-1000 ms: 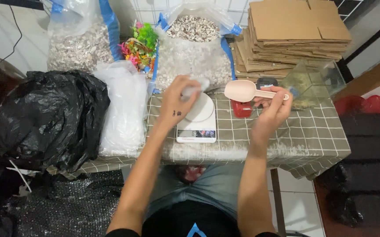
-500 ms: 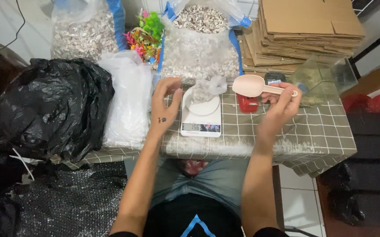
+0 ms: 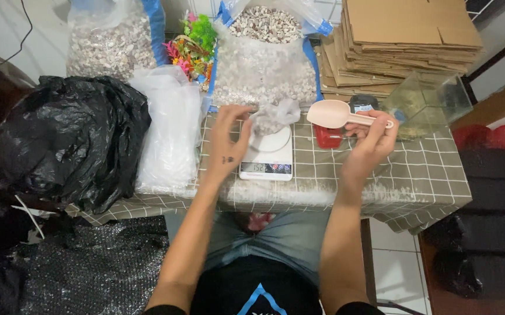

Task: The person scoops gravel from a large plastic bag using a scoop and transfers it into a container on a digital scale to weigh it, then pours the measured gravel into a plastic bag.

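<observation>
1. A small clear plastic bag (image 3: 271,119) partly filled with pale gravel sits on the round pan of a white kitchen scale (image 3: 268,156), just right of the left hand (image 3: 228,140).
2. The left hand's fingers are pinched on the bag's loose upper film, holding its mouth up.
3. The right hand (image 3: 369,143) is closed around the handle of a pale pink scoop (image 3: 335,114), held level above the bench, bowl pointing toward the bag.
4. The bag looks soft and slack, likely to slump or spill if let go; its gathered neck seems the safest place to grip, as the thin film looks slippery and could tear under the stones.
5. Beyond both hands stands a big open sack of gravel (image 3: 267,52); a stack of flat cardboard (image 3: 407,44) lies beyond the right hand.
6. A black bag (image 3: 60,140) bulks well left of the left hand, on the checked bench (image 3: 416,175).
</observation>
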